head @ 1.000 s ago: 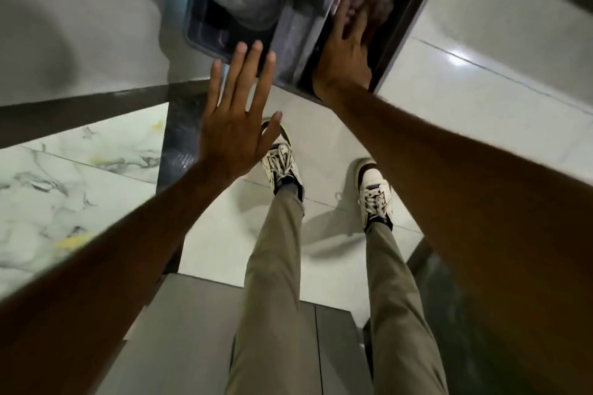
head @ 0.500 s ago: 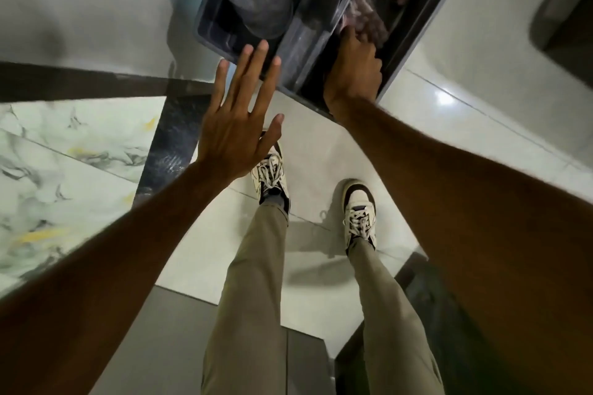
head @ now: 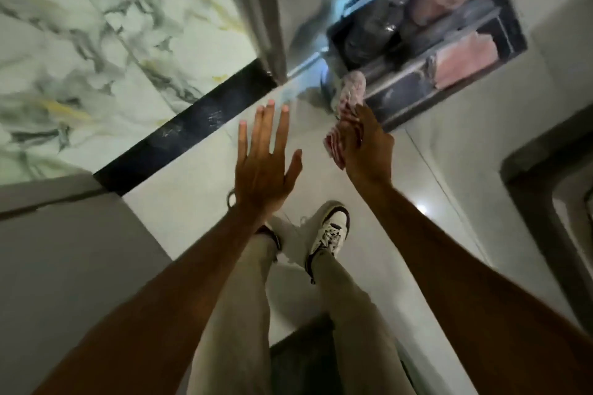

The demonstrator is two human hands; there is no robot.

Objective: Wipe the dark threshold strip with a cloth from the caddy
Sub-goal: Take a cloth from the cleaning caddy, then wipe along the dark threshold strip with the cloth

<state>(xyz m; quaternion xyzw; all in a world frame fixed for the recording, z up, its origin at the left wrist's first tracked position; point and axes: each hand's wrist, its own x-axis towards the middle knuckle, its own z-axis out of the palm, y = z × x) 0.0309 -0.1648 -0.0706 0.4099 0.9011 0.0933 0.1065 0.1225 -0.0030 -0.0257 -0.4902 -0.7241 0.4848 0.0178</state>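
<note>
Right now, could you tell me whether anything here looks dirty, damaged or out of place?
The dark threshold strip carries pale, dusty scuff marks near its middle, so it looks unwiped. The right hand holds a pink cloth clear of it. Nothing looks spilled or broken.

Dim light, motion blur at the top, glare spot on the floor tile (head: 421,209).

Two hands, left (head: 263,167) and right (head: 369,151), one cloth (head: 345,119), one caddy (head: 449,74), one threshold strip (head: 186,125), two shoes (head: 330,231)
</note>
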